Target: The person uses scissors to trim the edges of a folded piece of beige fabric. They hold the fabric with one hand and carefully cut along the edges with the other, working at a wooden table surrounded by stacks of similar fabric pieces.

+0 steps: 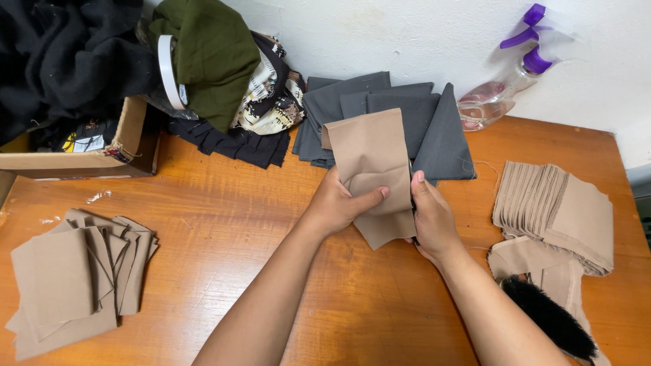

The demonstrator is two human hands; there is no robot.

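Note:
My left hand and my right hand both hold one tan fabric piece upright over the middle of the wooden table. The left thumb presses across the front of the fabric. The right hand pinches its right edge, and something dark shows under that hand's fingers, too hidden to identify. The fabric's top end stands in front of a pile of dark grey fabric pieces.
A stack of tan cut pieces lies at the left, another stack of tan pieces at the right. A cardboard box with dark cloth, green cloth, a spray bottle and a black brush surround the work area.

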